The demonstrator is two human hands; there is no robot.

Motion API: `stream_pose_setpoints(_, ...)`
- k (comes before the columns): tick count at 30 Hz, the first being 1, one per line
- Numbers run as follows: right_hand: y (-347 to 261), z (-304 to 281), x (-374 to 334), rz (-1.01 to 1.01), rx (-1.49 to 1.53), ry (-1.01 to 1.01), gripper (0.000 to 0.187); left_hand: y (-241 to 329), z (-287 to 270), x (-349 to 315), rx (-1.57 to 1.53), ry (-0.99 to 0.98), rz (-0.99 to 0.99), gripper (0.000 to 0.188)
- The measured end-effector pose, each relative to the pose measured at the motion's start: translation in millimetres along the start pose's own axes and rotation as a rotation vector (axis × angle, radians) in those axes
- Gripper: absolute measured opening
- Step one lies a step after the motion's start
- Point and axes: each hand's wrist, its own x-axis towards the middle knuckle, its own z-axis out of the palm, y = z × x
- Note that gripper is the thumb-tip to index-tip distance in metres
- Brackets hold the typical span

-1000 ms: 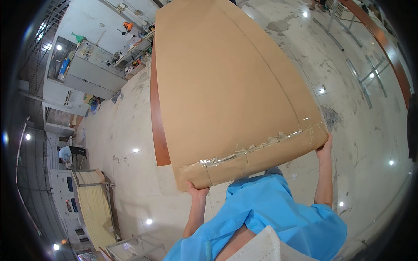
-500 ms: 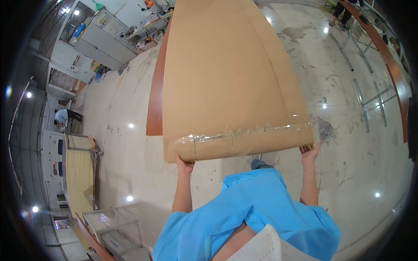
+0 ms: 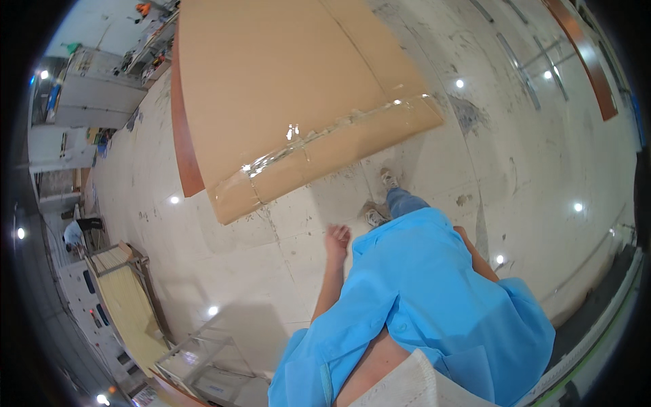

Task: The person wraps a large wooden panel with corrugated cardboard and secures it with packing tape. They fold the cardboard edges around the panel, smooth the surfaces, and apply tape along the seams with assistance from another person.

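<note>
A large sheet of brown cardboard [image 3: 291, 61], with clear tape along its folded near edge, lies ahead of me over a reddish-brown board [image 3: 184, 142] that shows on its left. Neither hand touches it now. My left hand [image 3: 338, 239] hangs between the cardboard's near edge and my blue shirt, holding nothing, its fingers loosely bent and a little apart. On the right, only my forearm shows beside the shirt; the hand there is hidden behind the cloth.
Metal trestle frames [image 3: 536, 68] and a long reddish-brown board [image 3: 583, 61] stand at the far right. To the left are a stack of pale yellow panels [image 3: 129, 308] and a metal-framed stand [image 3: 210, 359]. Another person [image 3: 76, 234] bends over at the far left. A grey cabinet [image 3: 95, 88] stands at the upper left.
Both hands have let go of the cardboard's near edge and come back toward my body. My view has turned, so the cardboard appears farther up and left, tilted.
</note>
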Motion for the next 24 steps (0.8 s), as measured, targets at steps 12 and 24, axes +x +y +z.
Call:
stream_pose_setpoints(12, -60, -150, 46, 0.181, 0.690, 0.181, 0.042, 75, 363, -80, 1.490, -0.569, 1.282, 0.045)
stream_pose_setpoints(24, 79, -373, 170, 0.469, 0.935, 0.065, 0.033, 45, 457, -16, 1.959, 0.115, 1.261, 0.082)
